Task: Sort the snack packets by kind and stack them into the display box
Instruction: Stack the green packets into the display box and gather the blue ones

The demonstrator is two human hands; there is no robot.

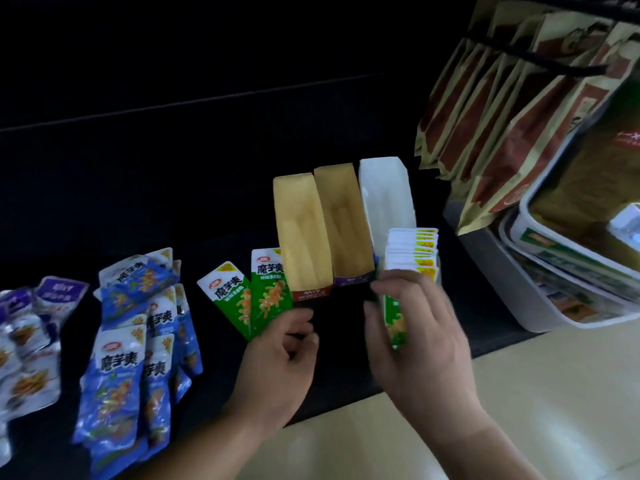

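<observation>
White box (pixel 384 199), the landmark: plain white inside.
At its near end: stacked packets (pixel 412 251), white backs, yellow-and-green edges.
Just in front of it: single green packet (pixel 394 323), yellow picture.
Just left: purple-lipped box (pixel 346 220), tan-yellow inside.
Next left: brown-lipped box (pixel 301 230), same tan-yellow.
Further left: two green packets (pixel 249 299), white tops, black characters, orange picture.
Well left: blue packets (pixel 114 375), white tops, orange picture.
Farthest left: purple packets (pixel 31 341), silvery.
Right of it: paper bags (pixel 502 116), tan with red-brown panels.
Underneath: bench (pixel 207 168), black.
</observation>
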